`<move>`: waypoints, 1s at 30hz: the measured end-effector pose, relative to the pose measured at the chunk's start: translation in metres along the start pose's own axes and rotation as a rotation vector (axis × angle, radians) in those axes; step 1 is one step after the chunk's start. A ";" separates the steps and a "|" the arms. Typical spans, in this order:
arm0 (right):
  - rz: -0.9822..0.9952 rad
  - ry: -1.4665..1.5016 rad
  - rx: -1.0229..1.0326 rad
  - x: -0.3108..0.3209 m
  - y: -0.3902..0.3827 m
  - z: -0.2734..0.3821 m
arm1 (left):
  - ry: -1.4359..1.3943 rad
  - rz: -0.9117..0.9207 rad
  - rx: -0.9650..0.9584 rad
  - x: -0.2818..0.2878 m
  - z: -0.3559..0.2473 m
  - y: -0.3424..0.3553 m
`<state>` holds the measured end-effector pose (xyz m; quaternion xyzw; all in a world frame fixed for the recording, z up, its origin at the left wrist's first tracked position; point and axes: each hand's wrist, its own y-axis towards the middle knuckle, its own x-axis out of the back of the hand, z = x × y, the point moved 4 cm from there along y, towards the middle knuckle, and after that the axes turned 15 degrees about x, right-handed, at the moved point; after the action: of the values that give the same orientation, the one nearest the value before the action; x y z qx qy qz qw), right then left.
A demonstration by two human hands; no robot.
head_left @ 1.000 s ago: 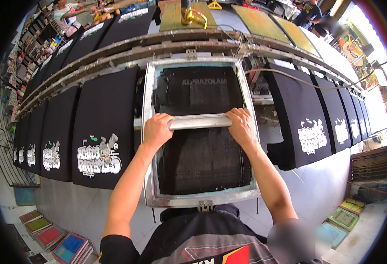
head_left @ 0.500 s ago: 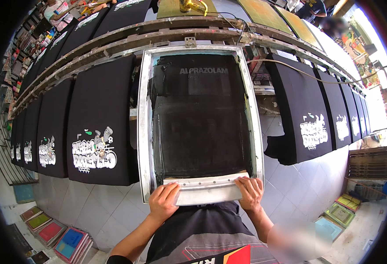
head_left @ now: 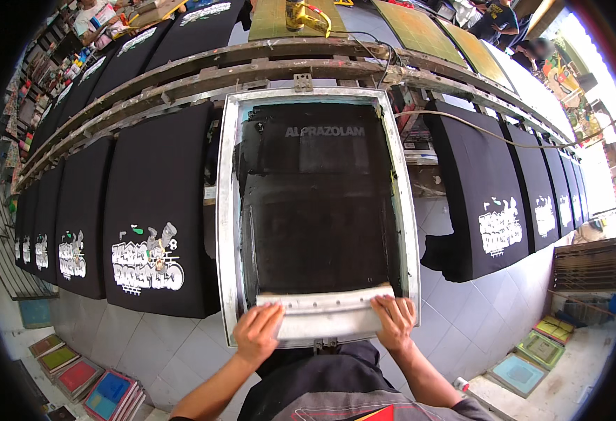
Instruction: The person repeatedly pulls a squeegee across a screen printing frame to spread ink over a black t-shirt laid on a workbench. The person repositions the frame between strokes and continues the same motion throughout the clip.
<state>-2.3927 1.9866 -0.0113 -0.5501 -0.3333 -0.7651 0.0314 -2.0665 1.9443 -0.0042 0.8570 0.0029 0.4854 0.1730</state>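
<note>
A wide silver squeegee [head_left: 329, 321] lies across the near end of a screen-printing frame [head_left: 225, 210] with a pale metal rim. My left hand [head_left: 257, 332] is closed on its left end, fingers over the top edge. At the other end my right hand [head_left: 395, 323] grips it the same way. Beyond the squeegee, the screen mesh [head_left: 315, 238] is coated in black, with faint grey lettering near its far end. The squeegee's blade edge is blurred. What lies under the screen is hidden.
Black shirts with white graphics lie on boards to the left [head_left: 157, 210] and right [head_left: 483, 189]. Wooden rails [head_left: 202, 81] run behind the frame, and a cable [head_left: 476, 126] crosses at the right. Stacked screens [head_left: 108, 396] stand on the lower left floor. People are at the far edge.
The view has shifted, so the frame and shirts appear lower. Both hands still hold the squeegee at the frame's near end; more of the near rim shows below it.
</note>
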 end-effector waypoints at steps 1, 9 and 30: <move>0.013 0.002 0.014 -0.008 0.014 -0.011 | 0.026 -0.007 -0.016 -0.009 0.009 0.013; -0.079 -0.005 0.109 -0.055 0.145 -0.122 | -0.043 -0.109 -0.079 -0.049 0.054 0.169; 0.121 -0.024 -0.032 0.038 -0.021 0.037 | -0.054 0.149 0.071 0.027 -0.019 -0.047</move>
<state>-2.3862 2.0352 0.0179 -0.5789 -0.2873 -0.7603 0.0649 -2.0608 1.9988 0.0132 0.8732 -0.0483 0.4734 0.1058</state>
